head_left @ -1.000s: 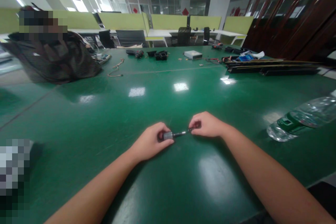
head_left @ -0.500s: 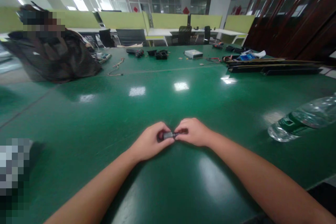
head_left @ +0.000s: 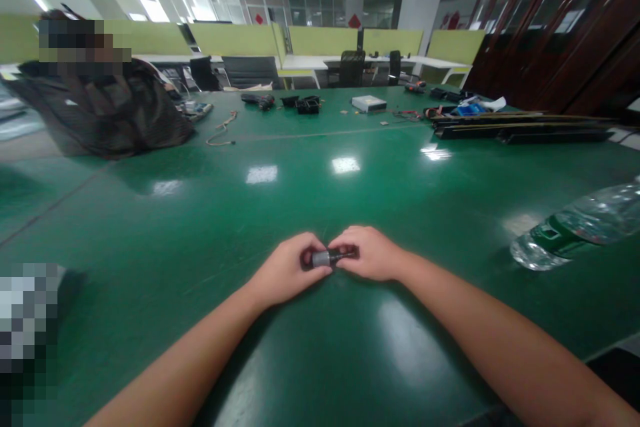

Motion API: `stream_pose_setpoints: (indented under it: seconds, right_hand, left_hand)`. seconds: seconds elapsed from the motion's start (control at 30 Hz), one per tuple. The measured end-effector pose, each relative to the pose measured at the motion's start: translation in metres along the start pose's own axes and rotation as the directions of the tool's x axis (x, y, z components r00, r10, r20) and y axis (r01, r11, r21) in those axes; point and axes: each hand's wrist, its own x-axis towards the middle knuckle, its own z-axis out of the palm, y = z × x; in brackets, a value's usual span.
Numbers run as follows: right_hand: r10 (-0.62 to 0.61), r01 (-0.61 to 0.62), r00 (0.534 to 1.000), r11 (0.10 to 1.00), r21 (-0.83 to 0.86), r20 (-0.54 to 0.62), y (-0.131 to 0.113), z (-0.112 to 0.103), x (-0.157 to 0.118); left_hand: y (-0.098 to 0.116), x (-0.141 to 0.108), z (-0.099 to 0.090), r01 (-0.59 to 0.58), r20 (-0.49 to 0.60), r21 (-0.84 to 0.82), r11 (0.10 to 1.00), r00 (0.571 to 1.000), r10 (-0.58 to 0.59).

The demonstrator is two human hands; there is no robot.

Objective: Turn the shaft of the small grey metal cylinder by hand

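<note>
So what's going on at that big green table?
Somebody is working on a small grey and black tool with bare hands. Their left hand grips its thicker part, and the right hand has its fingertips around the thin part, so the hands almost meet. The fingers hide the tool's tip. On the green table, a clear bottle is off to the right and a dark bag sits at the far left.

A grey-and-black cylindrical tool (head_left: 321,258) lies sideways between fingers (head_left: 318,272); its slim shaft (head_left: 344,255) points right.
</note>
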Motion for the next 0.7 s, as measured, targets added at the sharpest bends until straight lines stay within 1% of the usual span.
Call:
stream_pose_setpoints:
  seconds: [0.07,0.23,0.7]
  right_hand:
    - [-0.003,0.003,1.000,1.000,0.004,0.000,-0.0001,0.0001,0.0002]
    - [-0.052,0.053,0.999,0.998,-0.020,0.014,-0.0001,-0.0005,0.0003]
    - [-0.061,0.061,0.998,0.998,-0.013,0.008,0.0008,-0.0010,0.0005]
  left_hand:
    - [0.0000,-0.0001,0.0001,0.002,0.001,-0.001,1.000,1.000,-0.002]
    - [0.0008,-0.0004,0.0002,-0.007,0.007,-0.012,1.000,1.000,0.007]
    - [0.0015,0.0000,-0.0002,0.000,0.006,0.004,1.000,1.000,0.000]
